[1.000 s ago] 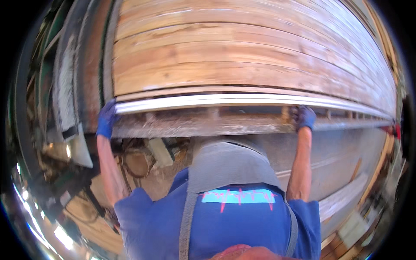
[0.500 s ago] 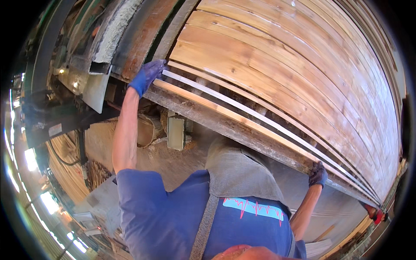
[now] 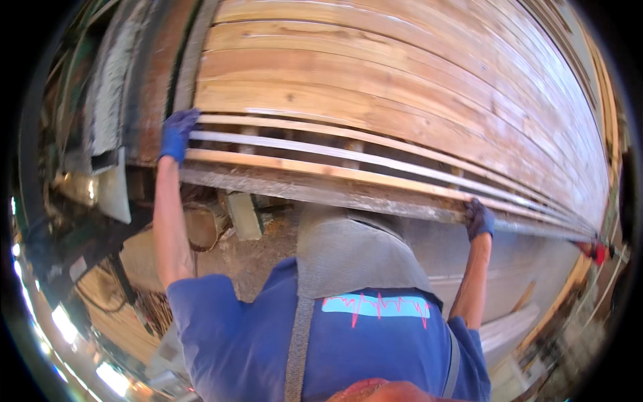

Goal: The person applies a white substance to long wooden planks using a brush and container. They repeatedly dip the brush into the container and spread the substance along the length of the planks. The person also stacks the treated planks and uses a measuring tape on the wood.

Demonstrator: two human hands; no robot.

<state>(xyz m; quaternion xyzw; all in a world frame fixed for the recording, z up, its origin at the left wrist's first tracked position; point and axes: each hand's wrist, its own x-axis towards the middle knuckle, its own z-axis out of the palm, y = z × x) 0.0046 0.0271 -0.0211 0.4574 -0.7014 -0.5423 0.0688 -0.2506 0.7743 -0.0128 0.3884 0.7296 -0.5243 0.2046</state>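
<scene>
My left hand (image 3: 179,136), in a blue glove, is closed at the left ends of the narrow wooden strips. The nearest strip (image 3: 321,169) is bare light wood. Behind it runs a strip with a whitish edge (image 3: 315,152), and farther back a third pale strip (image 3: 301,126). Dark gaps separate them. My right hand (image 3: 479,219), also gloved, curls over the nearest strip toward its right part, by the worn bed edge (image 3: 375,201). Its fingertips are partly hidden. Beyond the strips lies a wide panel of joined planks (image 3: 348,74) with wet-looking shiny patches.
Another person's red-gloved hand (image 3: 598,253) is at the strips' far right end. A metal beam crusted with white residue (image 3: 114,94) stands left of the panel. Below the bed are a pale block (image 3: 244,216) and scattered debris. Stacked timber (image 3: 117,311) lies at lower left.
The view has turned, so the strips and panel run more level and sit farther left. Both my hands stay at the strips, in much the same places along them.
</scene>
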